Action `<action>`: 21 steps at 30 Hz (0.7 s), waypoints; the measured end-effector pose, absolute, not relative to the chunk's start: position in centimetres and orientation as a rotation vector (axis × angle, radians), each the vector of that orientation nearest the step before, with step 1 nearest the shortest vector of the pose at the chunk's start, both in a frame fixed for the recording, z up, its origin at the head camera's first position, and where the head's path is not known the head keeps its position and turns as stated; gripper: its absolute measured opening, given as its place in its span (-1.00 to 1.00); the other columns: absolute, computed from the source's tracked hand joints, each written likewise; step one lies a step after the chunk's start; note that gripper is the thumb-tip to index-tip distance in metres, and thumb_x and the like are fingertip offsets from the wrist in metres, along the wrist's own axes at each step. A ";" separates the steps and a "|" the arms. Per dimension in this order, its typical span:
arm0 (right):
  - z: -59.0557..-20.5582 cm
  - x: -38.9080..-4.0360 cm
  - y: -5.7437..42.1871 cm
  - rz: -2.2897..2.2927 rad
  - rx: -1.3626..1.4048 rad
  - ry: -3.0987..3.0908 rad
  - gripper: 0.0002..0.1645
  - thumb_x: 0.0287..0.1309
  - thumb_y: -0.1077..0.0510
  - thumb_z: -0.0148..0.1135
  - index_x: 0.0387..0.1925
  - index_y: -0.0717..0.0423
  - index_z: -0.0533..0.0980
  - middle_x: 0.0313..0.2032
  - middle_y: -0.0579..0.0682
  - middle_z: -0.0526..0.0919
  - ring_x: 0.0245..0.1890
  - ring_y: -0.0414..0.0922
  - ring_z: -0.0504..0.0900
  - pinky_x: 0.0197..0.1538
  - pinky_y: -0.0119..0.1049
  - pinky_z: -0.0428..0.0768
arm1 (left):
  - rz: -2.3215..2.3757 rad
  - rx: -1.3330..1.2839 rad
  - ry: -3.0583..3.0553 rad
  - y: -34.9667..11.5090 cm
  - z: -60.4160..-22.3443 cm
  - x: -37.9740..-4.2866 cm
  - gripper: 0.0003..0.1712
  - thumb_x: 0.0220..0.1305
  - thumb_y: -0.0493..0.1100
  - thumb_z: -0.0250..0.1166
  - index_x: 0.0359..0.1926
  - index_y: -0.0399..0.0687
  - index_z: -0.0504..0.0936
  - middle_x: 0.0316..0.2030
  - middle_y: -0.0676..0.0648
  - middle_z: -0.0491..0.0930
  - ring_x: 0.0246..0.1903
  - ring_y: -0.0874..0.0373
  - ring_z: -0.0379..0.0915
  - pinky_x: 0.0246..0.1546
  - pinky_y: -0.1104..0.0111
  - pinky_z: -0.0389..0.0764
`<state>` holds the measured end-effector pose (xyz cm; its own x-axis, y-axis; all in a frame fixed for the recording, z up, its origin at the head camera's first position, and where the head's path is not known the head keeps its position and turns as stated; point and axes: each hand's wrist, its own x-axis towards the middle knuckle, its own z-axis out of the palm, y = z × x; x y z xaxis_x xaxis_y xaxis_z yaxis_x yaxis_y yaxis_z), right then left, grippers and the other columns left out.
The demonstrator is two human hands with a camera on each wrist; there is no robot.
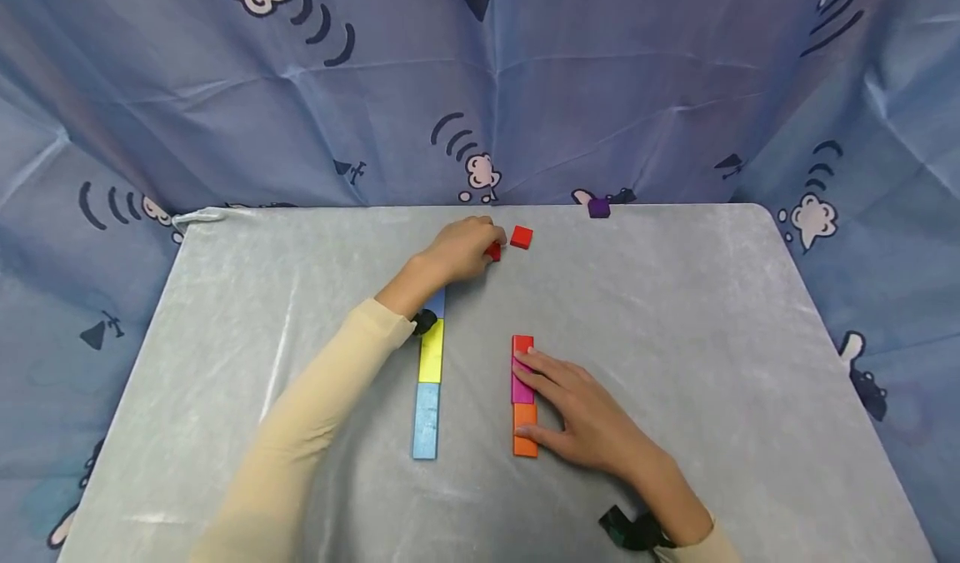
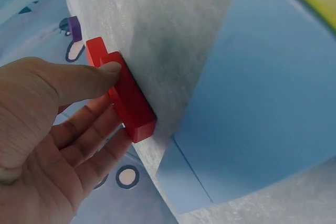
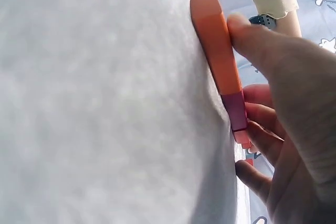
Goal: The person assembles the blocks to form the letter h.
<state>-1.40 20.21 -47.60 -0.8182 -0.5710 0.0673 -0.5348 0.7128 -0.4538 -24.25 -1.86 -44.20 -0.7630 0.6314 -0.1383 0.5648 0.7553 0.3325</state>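
A red block (image 2: 132, 100) is pinched between the thumb and fingers of the left hand (image 1: 467, 248) near the table's far edge. A second red block (image 1: 522, 236) lies just beside it, towards the far right corner. A purple block (image 1: 598, 207) is set right at the far edge. Farther from that edge, a joined row of upper red block (image 1: 522, 343), magenta block (image 1: 521, 391) and orange block (image 1: 527, 417) is touched by the right hand (image 1: 592, 413), its fingers spread and nothing gripped. Nearer the left edge, a blue block (image 1: 436, 303), partly covered by the left wrist, is lined up with a yellow block (image 1: 431, 351) and a light-blue block (image 1: 425, 421). The table (image 1: 750, 313) is backed by a patterned curtain (image 1: 615, 88).
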 end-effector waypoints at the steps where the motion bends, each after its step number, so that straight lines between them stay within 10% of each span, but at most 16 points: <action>1: -47.6 -1.5 20.2 -0.710 -0.925 2.839 0.00 0.15 -0.29 0.54 0.52 -0.03 0.43 0.54 -0.01 0.44 0.49 0.00 0.47 0.44 0.12 0.54 | 0.397 0.942 2.712 -1.9 -44.1 -24.2 -0.65 0.43 -0.35 0.28 0.17 -0.11 0.72 -0.02 -0.14 0.67 0.00 -0.03 0.61 0.08 0.15 0.67; 21: -47.5 -1.6 20.2 -0.693 -0.937 2.829 -0.14 0.15 -0.28 0.54 0.45 -0.19 0.52 0.52 0.00 0.46 0.49 0.08 0.47 0.41 0.18 0.56 | 0.519 1.038 2.661 -3.6 -43.3 -19.9 -0.64 0.47 -0.27 0.34 0.23 -0.17 0.72 0.03 -0.14 0.72 0.02 0.01 0.63 0.16 0.20 0.69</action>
